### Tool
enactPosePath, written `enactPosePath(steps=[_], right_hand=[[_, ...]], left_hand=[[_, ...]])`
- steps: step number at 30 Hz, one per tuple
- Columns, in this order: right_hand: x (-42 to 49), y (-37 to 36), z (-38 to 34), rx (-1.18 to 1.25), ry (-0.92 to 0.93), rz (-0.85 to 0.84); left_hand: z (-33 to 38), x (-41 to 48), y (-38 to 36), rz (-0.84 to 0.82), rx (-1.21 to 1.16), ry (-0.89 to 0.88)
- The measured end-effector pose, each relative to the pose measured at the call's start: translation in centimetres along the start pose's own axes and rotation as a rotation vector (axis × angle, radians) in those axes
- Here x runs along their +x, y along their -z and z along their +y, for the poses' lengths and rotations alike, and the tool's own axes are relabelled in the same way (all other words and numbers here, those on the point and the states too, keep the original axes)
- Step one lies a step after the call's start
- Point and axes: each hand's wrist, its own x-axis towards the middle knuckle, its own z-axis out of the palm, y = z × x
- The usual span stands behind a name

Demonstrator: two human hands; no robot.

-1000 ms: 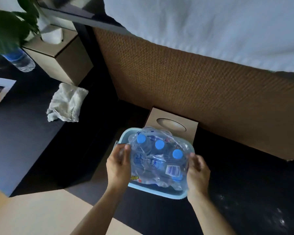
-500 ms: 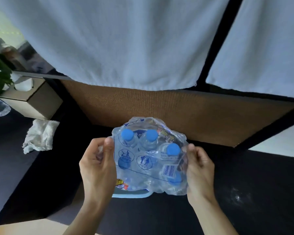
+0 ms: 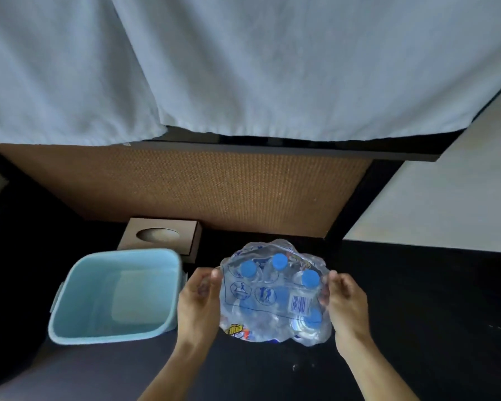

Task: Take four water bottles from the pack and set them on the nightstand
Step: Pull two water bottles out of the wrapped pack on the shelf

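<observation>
The pack of water bottles (image 3: 274,296) is wrapped in clear plastic film, with several blue caps showing through and a barcode label on top. I hold it by its two sides, over the dark floor to the right of the bin. My left hand (image 3: 198,305) grips the left side of the film. On the right side, my right hand (image 3: 344,305) grips the wrap. The nightstand is out of view.
A light blue plastic bin (image 3: 70,314) stands open at the left, with nothing in it. Behind the bin lies a brown tissue box (image 3: 162,235). A woven panel (image 3: 214,186) and white bedding (image 3: 243,68) fill the back. Dark floor (image 3: 417,328) spreads to the right.
Both hands lifted the pack out of the blue bin and carried it to the right. The view swung right, so the nightstand, cloth and plant left the frame.
</observation>
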Motion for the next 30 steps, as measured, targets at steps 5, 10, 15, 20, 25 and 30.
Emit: enactPosePath(steps=[5, 10, 15, 20, 25, 30], right_hand=[[3.0, 2.4, 2.8, -0.072, -0.045, -0.04], [4.6, 3.4, 4.4, -0.124, -0.013, -0.094], [5.5, 3.4, 4.9, -0.075, 0.0, -0.098], [5.5, 3.4, 5.1, -0.078, -0.005, -0.112], [4.9, 3.0, 5.2, -0.092, 0.04, -0.11], [4.3, 2.8, 5.4, -0.175, 0.025, -0.105]], left_hand=[[-2.8, -0.9, -3.8, -0.025, 0.014, 0.092], [-4.1, -0.6, -5.5, -0.033, 0.041, 0.111], [-4.5, -0.2, -5.9, -0.009, 0.017, 0.109], [-5.0, -0.3, -6.1, -0.023, 0.021, 0.106], [-6.8, -0.5, -6.6, -0.037, 0.085, 0.125], [-8.0, -1.0, -5.6, -0.115, 0.172, 0.179]])
